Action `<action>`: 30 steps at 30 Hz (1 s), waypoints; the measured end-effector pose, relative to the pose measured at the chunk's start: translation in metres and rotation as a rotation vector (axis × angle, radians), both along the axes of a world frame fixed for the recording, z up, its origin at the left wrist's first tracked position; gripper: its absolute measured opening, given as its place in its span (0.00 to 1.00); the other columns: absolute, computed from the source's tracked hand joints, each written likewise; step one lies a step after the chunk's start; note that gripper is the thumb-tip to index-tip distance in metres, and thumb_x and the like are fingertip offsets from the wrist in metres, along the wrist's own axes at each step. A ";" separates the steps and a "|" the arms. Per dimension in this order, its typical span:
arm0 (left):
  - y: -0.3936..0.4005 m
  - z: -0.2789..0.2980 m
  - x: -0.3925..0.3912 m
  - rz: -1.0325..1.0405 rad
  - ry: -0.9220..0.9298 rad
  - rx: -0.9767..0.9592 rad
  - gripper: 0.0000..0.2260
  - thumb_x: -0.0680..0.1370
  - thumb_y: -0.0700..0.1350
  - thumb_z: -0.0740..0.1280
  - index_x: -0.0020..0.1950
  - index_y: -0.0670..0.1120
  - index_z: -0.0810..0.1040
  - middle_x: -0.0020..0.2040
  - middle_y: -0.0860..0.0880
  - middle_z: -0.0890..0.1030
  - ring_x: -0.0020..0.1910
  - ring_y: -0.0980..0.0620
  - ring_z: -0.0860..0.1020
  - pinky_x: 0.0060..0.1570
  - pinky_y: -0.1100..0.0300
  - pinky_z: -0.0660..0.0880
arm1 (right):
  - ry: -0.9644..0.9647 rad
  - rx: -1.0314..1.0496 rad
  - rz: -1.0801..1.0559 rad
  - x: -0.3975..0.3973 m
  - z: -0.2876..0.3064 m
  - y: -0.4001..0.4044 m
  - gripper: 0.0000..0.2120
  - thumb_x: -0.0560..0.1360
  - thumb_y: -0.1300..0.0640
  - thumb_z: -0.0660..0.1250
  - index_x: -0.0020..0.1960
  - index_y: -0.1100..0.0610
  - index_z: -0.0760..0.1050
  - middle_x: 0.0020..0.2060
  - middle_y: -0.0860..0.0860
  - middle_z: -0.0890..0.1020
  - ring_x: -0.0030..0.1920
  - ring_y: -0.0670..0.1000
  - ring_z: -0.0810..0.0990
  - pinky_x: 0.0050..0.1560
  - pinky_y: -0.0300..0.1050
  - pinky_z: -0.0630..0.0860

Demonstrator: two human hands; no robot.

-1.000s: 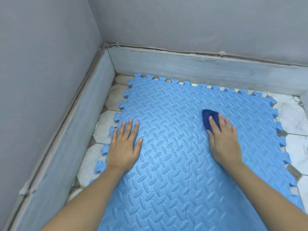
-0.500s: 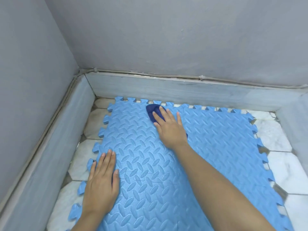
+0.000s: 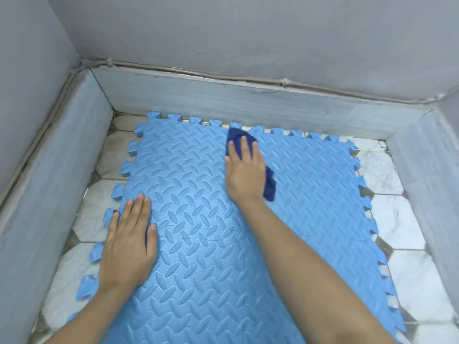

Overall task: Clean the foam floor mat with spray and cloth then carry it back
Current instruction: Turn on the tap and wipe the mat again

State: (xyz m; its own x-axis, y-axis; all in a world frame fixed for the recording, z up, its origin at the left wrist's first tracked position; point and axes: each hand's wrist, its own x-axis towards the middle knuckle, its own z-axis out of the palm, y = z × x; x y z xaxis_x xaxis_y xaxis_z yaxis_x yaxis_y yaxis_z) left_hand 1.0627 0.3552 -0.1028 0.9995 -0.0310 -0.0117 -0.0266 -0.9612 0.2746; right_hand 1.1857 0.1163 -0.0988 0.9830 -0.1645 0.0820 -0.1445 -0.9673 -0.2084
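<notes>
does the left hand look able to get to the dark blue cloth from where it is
Probably yes. The left hand lies flat near the foam mat's left edge, with only bare mat between it and the cloth. But the right hand covers most of the cloth.

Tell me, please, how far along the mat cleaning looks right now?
Wiping is in hand: the right hand presses the dark blue cloth near the foam mat's far edge while the left hand rests flat on it. No spray bottle shows. Carrying it back remains.
</notes>
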 end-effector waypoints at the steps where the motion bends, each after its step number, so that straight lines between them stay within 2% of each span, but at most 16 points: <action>1: 0.000 -0.001 0.000 -0.003 0.002 -0.005 0.27 0.79 0.51 0.48 0.77 0.44 0.59 0.78 0.50 0.58 0.77 0.52 0.54 0.77 0.52 0.46 | 0.017 -0.028 0.122 -0.007 -0.001 0.028 0.23 0.82 0.47 0.50 0.75 0.50 0.66 0.76 0.53 0.64 0.77 0.60 0.60 0.75 0.57 0.55; 3: 0.000 0.000 -0.001 0.003 0.008 -0.018 0.28 0.79 0.52 0.47 0.77 0.44 0.59 0.78 0.50 0.58 0.77 0.53 0.54 0.77 0.52 0.47 | 0.096 -0.017 0.311 -0.014 -0.002 0.052 0.23 0.83 0.45 0.49 0.77 0.47 0.62 0.78 0.50 0.61 0.78 0.57 0.55 0.76 0.58 0.50; 5: -0.003 0.001 -0.001 0.004 0.010 -0.021 0.28 0.79 0.53 0.46 0.77 0.45 0.59 0.78 0.50 0.58 0.77 0.53 0.53 0.76 0.53 0.45 | 0.147 0.013 0.341 -0.002 0.001 0.023 0.23 0.84 0.45 0.48 0.78 0.46 0.58 0.79 0.47 0.57 0.79 0.54 0.52 0.76 0.60 0.44; 7: -0.003 0.002 0.001 0.002 0.010 -0.016 0.28 0.79 0.53 0.46 0.77 0.45 0.59 0.78 0.50 0.59 0.78 0.53 0.53 0.76 0.54 0.44 | 0.124 -0.007 0.182 0.006 0.002 -0.039 0.23 0.84 0.45 0.48 0.78 0.45 0.58 0.79 0.48 0.55 0.79 0.53 0.53 0.76 0.61 0.42; 11: -0.002 0.000 -0.001 0.013 -0.001 -0.008 0.29 0.78 0.53 0.45 0.77 0.44 0.59 0.77 0.48 0.60 0.78 0.51 0.55 0.76 0.53 0.46 | 0.123 -0.023 -0.269 -0.017 0.008 -0.195 0.24 0.84 0.48 0.48 0.79 0.50 0.57 0.79 0.53 0.56 0.78 0.57 0.54 0.76 0.59 0.47; 14: -0.004 0.000 0.001 0.016 -0.020 -0.005 0.28 0.78 0.53 0.46 0.77 0.43 0.60 0.77 0.47 0.61 0.77 0.48 0.56 0.76 0.50 0.48 | 0.130 0.049 -0.389 -0.051 0.014 -0.241 0.24 0.84 0.49 0.49 0.78 0.53 0.59 0.79 0.56 0.55 0.78 0.60 0.52 0.77 0.58 0.50; 17: -0.004 0.000 0.001 0.009 -0.019 0.006 0.28 0.78 0.52 0.47 0.77 0.43 0.60 0.77 0.46 0.61 0.77 0.48 0.57 0.76 0.49 0.50 | 0.053 0.102 -0.280 -0.075 0.012 -0.195 0.22 0.84 0.52 0.51 0.77 0.57 0.63 0.78 0.58 0.59 0.78 0.61 0.53 0.77 0.57 0.50; 20: -0.006 0.000 0.002 0.012 -0.018 0.014 0.27 0.78 0.50 0.48 0.77 0.43 0.61 0.77 0.46 0.61 0.77 0.47 0.57 0.76 0.49 0.50 | 0.028 0.102 -0.114 -0.115 0.009 -0.118 0.22 0.84 0.51 0.52 0.76 0.54 0.64 0.77 0.54 0.62 0.78 0.59 0.54 0.77 0.57 0.49; 24: -0.007 -0.001 0.001 0.015 -0.022 0.005 0.26 0.80 0.49 0.50 0.77 0.44 0.59 0.78 0.48 0.58 0.78 0.50 0.54 0.77 0.51 0.47 | 0.119 0.102 0.247 -0.209 0.008 -0.007 0.23 0.83 0.46 0.49 0.75 0.49 0.67 0.76 0.49 0.64 0.78 0.57 0.58 0.74 0.59 0.53; 26: -0.005 -0.001 0.001 0.010 -0.030 -0.001 0.25 0.81 0.48 0.51 0.78 0.45 0.58 0.78 0.49 0.57 0.78 0.50 0.53 0.77 0.52 0.46 | 0.181 0.035 0.397 -0.232 0.013 0.004 0.24 0.82 0.41 0.48 0.75 0.46 0.66 0.76 0.48 0.66 0.77 0.56 0.62 0.74 0.62 0.54; 28: -0.003 -0.001 0.001 0.010 -0.037 -0.010 0.24 0.82 0.47 0.52 0.78 0.45 0.57 0.79 0.49 0.57 0.78 0.51 0.52 0.77 0.53 0.45 | 0.174 -0.015 0.338 -0.214 0.010 -0.019 0.26 0.81 0.38 0.47 0.76 0.43 0.64 0.76 0.48 0.64 0.76 0.56 0.62 0.73 0.65 0.52; 30: -0.002 -0.001 0.000 0.008 -0.035 -0.026 0.23 0.82 0.46 0.53 0.78 0.46 0.57 0.79 0.50 0.56 0.78 0.52 0.51 0.77 0.53 0.44 | 0.153 0.007 0.168 -0.185 0.008 -0.042 0.27 0.80 0.39 0.47 0.76 0.46 0.63 0.77 0.50 0.62 0.77 0.58 0.60 0.73 0.65 0.52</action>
